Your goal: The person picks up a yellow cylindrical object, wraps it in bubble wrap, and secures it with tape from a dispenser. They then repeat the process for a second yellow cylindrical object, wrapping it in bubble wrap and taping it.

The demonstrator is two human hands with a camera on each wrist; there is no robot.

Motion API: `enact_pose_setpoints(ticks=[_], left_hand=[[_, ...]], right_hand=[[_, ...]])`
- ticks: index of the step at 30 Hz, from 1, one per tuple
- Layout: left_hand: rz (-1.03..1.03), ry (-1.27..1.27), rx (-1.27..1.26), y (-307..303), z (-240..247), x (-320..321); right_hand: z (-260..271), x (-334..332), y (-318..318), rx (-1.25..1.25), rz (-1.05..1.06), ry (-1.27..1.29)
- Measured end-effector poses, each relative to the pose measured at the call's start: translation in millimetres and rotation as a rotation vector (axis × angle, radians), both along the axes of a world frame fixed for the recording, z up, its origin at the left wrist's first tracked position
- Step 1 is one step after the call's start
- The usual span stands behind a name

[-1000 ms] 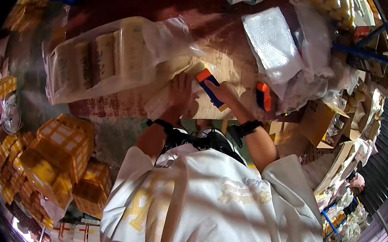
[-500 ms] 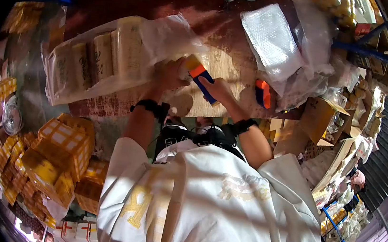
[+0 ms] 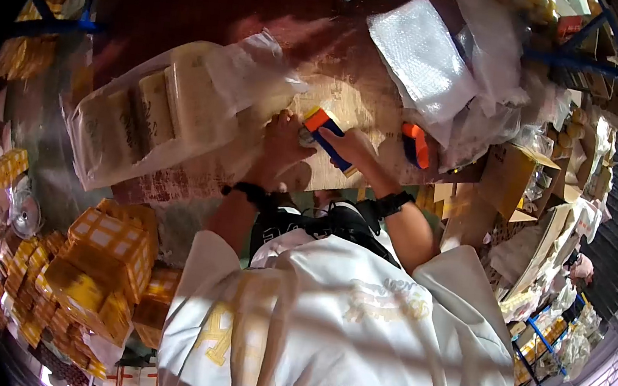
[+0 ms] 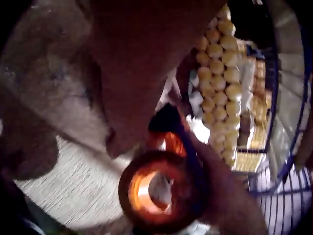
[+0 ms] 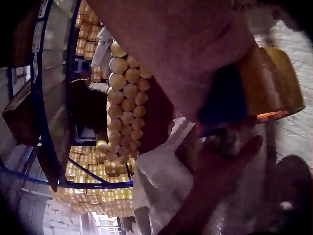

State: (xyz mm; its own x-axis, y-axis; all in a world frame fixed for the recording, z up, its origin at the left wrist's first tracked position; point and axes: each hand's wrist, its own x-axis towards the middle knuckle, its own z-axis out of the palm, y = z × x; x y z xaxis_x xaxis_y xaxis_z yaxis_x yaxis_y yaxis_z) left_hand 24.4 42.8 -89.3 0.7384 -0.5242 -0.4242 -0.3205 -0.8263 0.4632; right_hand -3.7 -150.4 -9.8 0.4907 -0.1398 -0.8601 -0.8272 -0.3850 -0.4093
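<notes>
My right hand (image 3: 352,148) grips an orange and blue tape dispenser (image 3: 323,135) over a pale wrapped parcel (image 3: 333,112) on the table. The left hand (image 3: 284,143) lies on the parcel right beside the dispenser's front end, fingers stretched toward it. In the left wrist view the brown tape roll (image 4: 156,188) sits in the dispenser just past my left hand (image 4: 142,63). The right wrist view shows my right hand (image 5: 195,54) wrapped round the dispenser (image 5: 254,93), with a left finger (image 5: 225,166) reaching up to its mouth.
A second orange dispenser (image 3: 415,144) lies to the right. A plastic bag of cream boxes (image 3: 158,111) fills the table's left side, and a bubble-wrap sheet (image 3: 420,57) lies at the back right. Yellow checked cartons (image 3: 108,246) are stacked on the floor at left; open cardboard boxes (image 3: 512,186) stand at right.
The left hand reached up toward the bag of boxes half a second ago, then came back beside the dispenser. The right hand with the dispenser shifted only slightly.
</notes>
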Motion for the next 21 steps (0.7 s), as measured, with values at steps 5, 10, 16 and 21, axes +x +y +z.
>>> enact_pose_setpoints(ticks=[5,10,16,21], left_hand=[[0.061,-0.073,0.269,-17,2,-22],[0.045,0.235,0.05,2,-23,34],[0.141,-0.31,0.169,-7,-44,-9],[-0.153,0.321,0.006,13,-43,53]], right_hand=[[-3,5,9,-0.032,-0.006,-0.009],[-42,-20,-2,-0.044,0.041,-0.023],[-1,6,16,-0.025,-0.029,-0.051],[-29,-17,2,-0.087,0.062,-0.028]])
